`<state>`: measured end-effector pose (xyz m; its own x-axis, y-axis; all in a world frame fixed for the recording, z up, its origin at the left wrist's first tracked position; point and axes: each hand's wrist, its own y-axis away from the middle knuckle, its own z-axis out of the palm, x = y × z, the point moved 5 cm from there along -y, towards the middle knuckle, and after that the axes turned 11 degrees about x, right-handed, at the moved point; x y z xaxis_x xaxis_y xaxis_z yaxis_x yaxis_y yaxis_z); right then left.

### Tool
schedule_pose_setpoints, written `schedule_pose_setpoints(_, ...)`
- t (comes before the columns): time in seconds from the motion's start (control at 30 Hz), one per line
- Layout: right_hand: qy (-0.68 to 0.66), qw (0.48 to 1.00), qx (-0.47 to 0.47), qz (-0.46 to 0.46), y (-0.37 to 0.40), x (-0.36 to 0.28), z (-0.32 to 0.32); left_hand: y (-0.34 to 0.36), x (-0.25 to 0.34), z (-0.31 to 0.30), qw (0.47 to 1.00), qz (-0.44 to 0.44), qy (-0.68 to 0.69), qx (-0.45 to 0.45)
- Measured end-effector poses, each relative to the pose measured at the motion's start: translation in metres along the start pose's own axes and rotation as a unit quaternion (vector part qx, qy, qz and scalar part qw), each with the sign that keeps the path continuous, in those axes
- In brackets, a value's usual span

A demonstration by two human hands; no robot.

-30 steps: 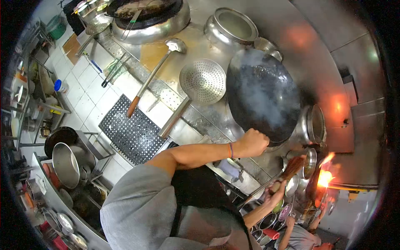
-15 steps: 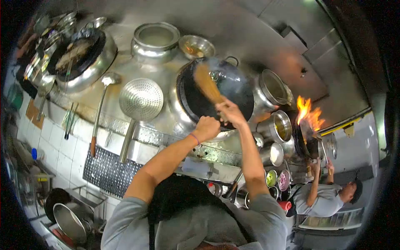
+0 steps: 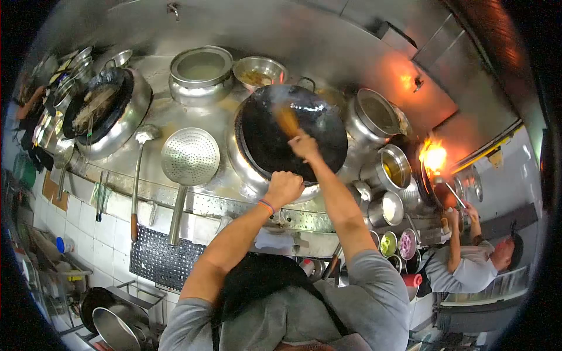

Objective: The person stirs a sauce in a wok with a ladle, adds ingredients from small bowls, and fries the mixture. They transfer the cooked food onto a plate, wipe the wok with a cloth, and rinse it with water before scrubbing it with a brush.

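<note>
Our left hand [image 3: 284, 188] is closed in a fist on the near rim of the wide black iron wok [image 3: 275, 146], which sits tilted toward us in its steel ring on the stainless worktop [image 3: 170, 120]. Our right hand [image 3: 304, 146] reaches over the rim, fingers wrapped round the pale bamboo brush [image 3: 288, 121], whose bristles are blurred against the dark inner wall.

We judge the grip on the rim to be the weak point. If the fist loosens, the tilted wok could rock back in the ring and throw hot liquid at our right wrist. A hard stroke could also swing the brush toward the tall round steel pot [image 3: 377, 117] just beside the wok. To the right an orange flame [image 3: 433, 157] burns in front of a co-worker [image 3: 468, 269], near enough to mind our elbow.
</note>
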<state>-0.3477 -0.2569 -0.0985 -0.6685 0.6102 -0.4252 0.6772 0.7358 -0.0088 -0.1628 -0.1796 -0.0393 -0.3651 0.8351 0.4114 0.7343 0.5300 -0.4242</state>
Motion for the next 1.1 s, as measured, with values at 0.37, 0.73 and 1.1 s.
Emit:
schedule_pose_setpoints(0.37, 0.045, 0.962, 0.250, 0.100, 0.007, 0.032, -0.083, 0.000, 0.004, 0.011, 0.998, 0.017, 0.021, 0.055)
schedule_pose_setpoints(0.73, 0.025, 0.996, -0.081, 0.010, 0.026, 0.011, -0.085, 0.003, 0.005, 0.006, 0.994, 0.035, 0.055, 0.087)
schedule_pose_setpoints(1.1, -0.135, 0.965, -0.221, -0.040, 0.063, -0.034, -0.060, -0.001, 0.005, 0.005, 0.995, 0.031, 0.053, 0.078)
